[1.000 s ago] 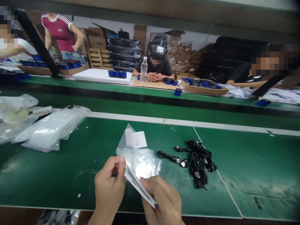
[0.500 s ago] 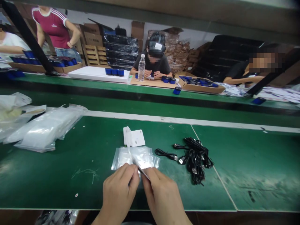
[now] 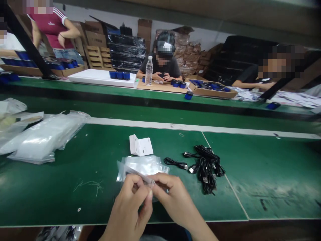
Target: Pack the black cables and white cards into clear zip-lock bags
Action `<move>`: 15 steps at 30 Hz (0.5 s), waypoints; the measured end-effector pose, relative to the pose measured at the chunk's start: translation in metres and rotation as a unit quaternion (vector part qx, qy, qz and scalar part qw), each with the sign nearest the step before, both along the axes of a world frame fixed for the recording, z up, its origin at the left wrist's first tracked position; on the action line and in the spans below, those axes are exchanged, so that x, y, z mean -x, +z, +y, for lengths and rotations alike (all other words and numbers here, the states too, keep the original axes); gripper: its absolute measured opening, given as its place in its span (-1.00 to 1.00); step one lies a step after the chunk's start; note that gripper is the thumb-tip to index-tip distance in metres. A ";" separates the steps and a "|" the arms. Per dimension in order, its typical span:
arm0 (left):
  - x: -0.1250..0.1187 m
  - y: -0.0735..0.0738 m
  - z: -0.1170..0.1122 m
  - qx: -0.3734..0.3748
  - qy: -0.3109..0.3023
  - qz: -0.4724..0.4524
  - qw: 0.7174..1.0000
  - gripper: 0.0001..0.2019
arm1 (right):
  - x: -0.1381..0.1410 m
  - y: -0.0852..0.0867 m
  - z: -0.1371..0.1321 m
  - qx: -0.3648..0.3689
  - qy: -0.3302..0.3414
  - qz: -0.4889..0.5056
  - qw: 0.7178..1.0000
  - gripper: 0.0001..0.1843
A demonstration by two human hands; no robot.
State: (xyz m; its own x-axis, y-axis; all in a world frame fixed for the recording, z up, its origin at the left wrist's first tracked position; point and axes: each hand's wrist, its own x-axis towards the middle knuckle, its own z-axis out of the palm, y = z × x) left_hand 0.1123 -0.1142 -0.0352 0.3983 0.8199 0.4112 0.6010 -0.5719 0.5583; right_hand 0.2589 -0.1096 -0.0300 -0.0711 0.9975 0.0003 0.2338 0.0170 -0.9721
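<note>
A small clear plastic bag (image 3: pixel 138 173) is pinched between my two hands near the table's front edge. My left hand (image 3: pixel 132 205) grips its near side with thumb and fingers closed. On the opposite side, my right hand (image 3: pixel 172 196) holds the bag's right end, fingertips close to the left thumb. Whatever lies inside the bag is hard to make out. Just beyond my hands lies a stack of flat clear bags (image 3: pixel 144 164). Behind that stack stands a folded white leaflet stack (image 3: pixel 145 146). To the right are a single coiled black USB cable (image 3: pixel 175 163) and a pile of black cables (image 3: pixel 207 167).
Larger bags of clear plastic (image 3: pixel 42 137) lie at the left. A white strip (image 3: pixel 173 126) runs across the green table (image 3: pixel 50 187). On the raised shelf beyond stand a water bottle (image 3: pixel 149 71), a carton of blue jars (image 3: pixel 213 93) and a white board (image 3: pixel 95 77). Several people work opposite.
The bag in my hands has turned from nearly edge-on to a broader slant toward the left. My fingers have shifted along it. The camera view has moved slightly.
</note>
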 end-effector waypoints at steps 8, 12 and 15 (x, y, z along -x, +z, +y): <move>0.003 -0.006 0.004 0.057 -0.005 0.030 0.998 -0.83 | 0.001 -0.007 0.009 0.045 0.041 -0.023 0.998 -0.88; 0.001 -0.015 0.018 0.102 0.026 0.017 0.994 -0.81 | -0.046 -0.002 0.013 -0.087 -0.020 -0.269 0.959 -0.65; -0.003 -0.021 0.026 0.135 0.039 0.010 0.990 -0.79 | -0.071 -0.009 0.018 -0.118 -0.122 -0.390 0.905 -0.85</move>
